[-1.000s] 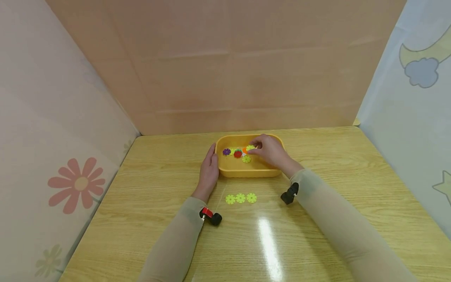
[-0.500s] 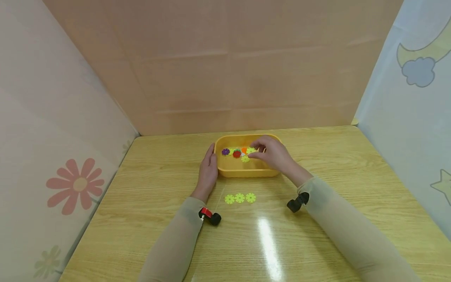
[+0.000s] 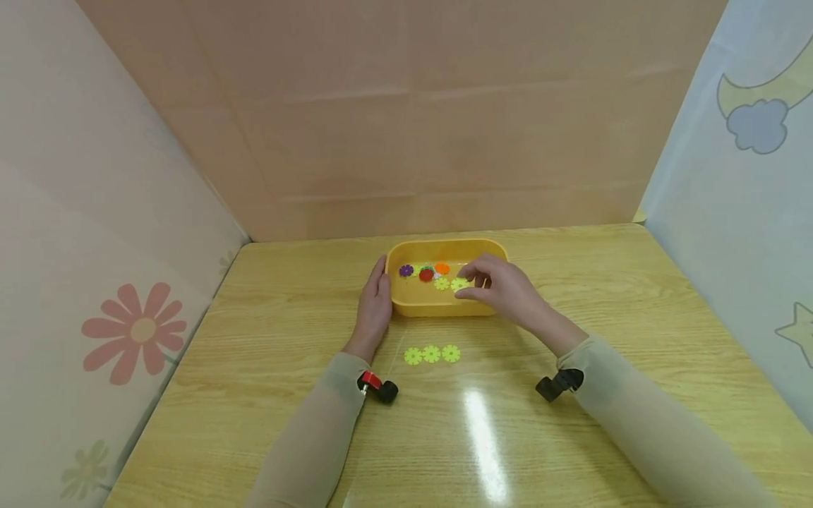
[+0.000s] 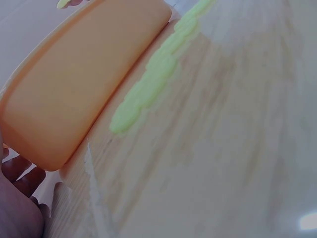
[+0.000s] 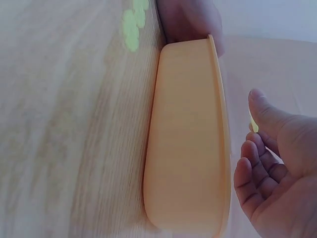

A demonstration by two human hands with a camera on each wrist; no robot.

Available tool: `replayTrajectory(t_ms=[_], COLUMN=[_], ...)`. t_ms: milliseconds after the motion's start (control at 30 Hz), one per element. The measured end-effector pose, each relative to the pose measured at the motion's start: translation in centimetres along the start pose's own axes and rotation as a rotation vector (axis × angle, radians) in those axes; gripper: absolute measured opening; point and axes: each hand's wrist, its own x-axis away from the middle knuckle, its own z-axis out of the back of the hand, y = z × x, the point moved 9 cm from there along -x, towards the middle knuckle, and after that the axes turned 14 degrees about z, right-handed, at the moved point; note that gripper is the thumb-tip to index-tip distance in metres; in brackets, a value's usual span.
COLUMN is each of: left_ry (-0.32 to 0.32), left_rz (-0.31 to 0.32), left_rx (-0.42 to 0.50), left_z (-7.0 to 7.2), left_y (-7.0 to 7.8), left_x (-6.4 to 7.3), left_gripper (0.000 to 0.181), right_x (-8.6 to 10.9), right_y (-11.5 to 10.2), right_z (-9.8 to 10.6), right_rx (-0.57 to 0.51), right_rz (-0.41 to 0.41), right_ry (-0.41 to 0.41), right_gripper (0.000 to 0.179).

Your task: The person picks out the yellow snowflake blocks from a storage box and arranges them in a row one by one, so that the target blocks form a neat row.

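Note:
My right hand [image 3: 504, 288] pinches a yellow snowflake disc [image 3: 459, 284] between thumb and fingers, above the near right part of a yellow plastic tray [image 3: 438, 310]. In the right wrist view the disc [image 5: 253, 123] shows edge-on at the fingertips, above rim height. My left hand [image 3: 373, 310] lies along the tray's left end, its fingers against the outer wall. Inside the tray sit a purple disc [image 3: 406, 271], a red disc [image 3: 426, 275], an orange disc [image 3: 441, 269] and another yellow disc [image 3: 441, 283], with a few more partly covered.
Three yellow discs [image 3: 432, 354] lie in a row on the wooden table [image 3: 267, 367], in front of the tray. A brown backdrop [image 3: 406, 141] stands behind the table, with pale printed panels at both sides. Small dark cameras are strapped to both wrists.
My right hand has drawn back toward the tray's near right side, carrying the yellow disc away from the pile and uncovering the orange one. My left hand stays at the tray's end.

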Motion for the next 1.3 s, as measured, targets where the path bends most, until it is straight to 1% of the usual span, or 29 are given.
replayTrajectory(t_ms=[200,467,800,1033,1200,1300], left_ry=[0.002,0.007,-0.002,0.007,0.007,0.006], left_rz=[-0.003,0.000,-0.027,-0.027,-0.019,-0.016], left_rx=[-0.007,-0.010,-0.002,-0.002,-0.007,-0.003], left_z=[0.0,0.0,0.2,0.3,0.2,0.2], left_y=[-0.1,-0.1,0.2,0.2,0.2,0.2], left_x=[-0.1,-0.2,-0.1,-0.2,-0.2,-0.3], left_gripper=[0.061,0.061,0.060,0.060,0.059,0.058], right_x=[1.1,2.7,4.8,5.9,6.4,6.8], right_y=[-0.6,-1.3,-2.0,-2.3,-1.9,-1.5], right_z=[0.0,0.0,-0.3,-1.1,-1.8,-2.5], right_rx=[0.008,0.021,0.020,0.014,0.001,-0.016], right_rz=[-0.007,0.014,0.035,0.048,0.063,0.058], right_ry=[-0.020,-0.039,-0.057,-0.096,-0.122,-0.148], right_gripper=[0.030,0.028,0.030,0.026,0.024,0.024])
